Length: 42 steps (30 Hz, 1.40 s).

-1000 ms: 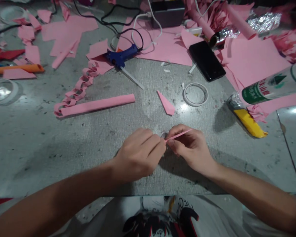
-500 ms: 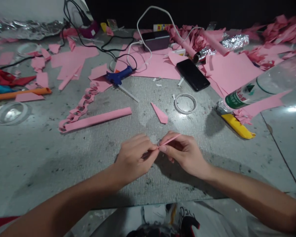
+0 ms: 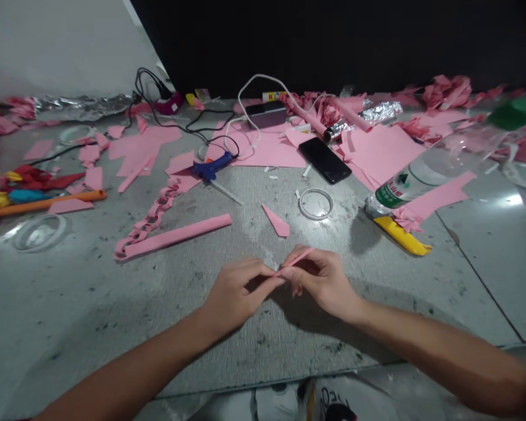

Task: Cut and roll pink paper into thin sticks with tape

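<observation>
A thin strip of pink paper [image 3: 304, 255] is pinched between my two hands, low over the grey table. My left hand [image 3: 241, 289] grips its left end between thumb and forefinger. Fingers of my right hand [image 3: 324, 280] close round the strip, whose free end sticks up to the right. Just beyond my hands lies a pointed piece of folded pink paper [image 3: 277, 221]. A long folded pink strip [image 3: 179, 235] rests to the left, joined at its left end to a curled pink paper chain [image 3: 151, 219].
A blue glue gun [image 3: 213, 168], a tape roll [image 3: 316, 204] and a black phone [image 3: 324, 159] lie beyond my hands. At right, a plastic bottle [image 3: 425, 169] leans by a yellow object [image 3: 402, 236]. Pink sheets [image 3: 272, 146], cables and foil line the back.
The view has tilted up, so the back wall and the bottle's green cap show more. My hands still pinch the strip, with the left fingers slightly straighter.
</observation>
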Each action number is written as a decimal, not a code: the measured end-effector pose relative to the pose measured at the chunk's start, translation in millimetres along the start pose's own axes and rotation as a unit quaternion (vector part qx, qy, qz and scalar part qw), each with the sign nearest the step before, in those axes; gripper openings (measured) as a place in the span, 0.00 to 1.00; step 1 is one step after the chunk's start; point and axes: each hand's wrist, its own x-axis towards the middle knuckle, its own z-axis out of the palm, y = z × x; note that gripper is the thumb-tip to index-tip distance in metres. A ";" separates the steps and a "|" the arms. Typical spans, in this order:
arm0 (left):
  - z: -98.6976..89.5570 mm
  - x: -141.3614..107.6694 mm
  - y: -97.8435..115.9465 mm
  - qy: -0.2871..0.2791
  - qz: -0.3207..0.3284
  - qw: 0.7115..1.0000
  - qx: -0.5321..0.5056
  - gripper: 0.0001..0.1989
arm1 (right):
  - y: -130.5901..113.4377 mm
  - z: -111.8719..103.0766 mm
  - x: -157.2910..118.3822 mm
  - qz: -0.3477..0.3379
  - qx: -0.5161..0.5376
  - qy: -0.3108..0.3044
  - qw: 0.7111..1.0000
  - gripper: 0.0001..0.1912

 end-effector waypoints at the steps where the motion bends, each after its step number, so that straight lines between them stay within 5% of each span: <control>1: -1.5 0.6 0.6 -0.001 -0.022 1.000 -0.012 0.08 | 0.5 -1.1 1.7 0.004 0.011 -0.003 1.000 0.12; 8: -7.5 3.1 -0.1 0.018 -0.161 0.978 -0.129 0.17 | 3.2 -10.2 11.9 0.017 0.063 -0.027 0.998 0.27; 12: -3.6 4.0 2.8 -0.058 -0.128 0.984 -0.112 0.15 | -0.2 -8.8 11.1 -0.004 0.004 -0.059 0.998 0.14; 16: -3.7 5.4 2.3 -0.101 -0.148 0.979 -0.100 0.17 | -4.2 -11.7 12.8 -0.039 0.015 0.018 0.999 0.16; 19: -7.5 6.3 -0.6 -0.080 -0.163 0.977 -0.116 0.20 | -3.6 -17.0 16.6 -0.032 0.052 0.053 0.997 0.15; 26: -8.3 5.6 -2.6 -0.051 -0.046 0.996 -0.059 0.23 | 3.1 -12.2 15.3 0.036 0.066 -0.020 0.997 0.20; 33: -6.2 5.7 -1.5 -0.062 -0.083 0.994 -0.043 0.15 | -4.2 -9.2 13.2 0.026 0.004 0.016 1.000 0.16; 39: -2.7 3.5 0.5 -0.006 -0.002 1.000 -0.002 0.16 | -4.1 -5.7 8.8 0.035 -0.019 0.020 0.999 0.17; 42: -0.4 3.5 -0.8 0.019 -0.015 1.000 -0.005 0.15 | -1.0 -8.5 10.8 0.043 0.019 0.027 0.999 0.18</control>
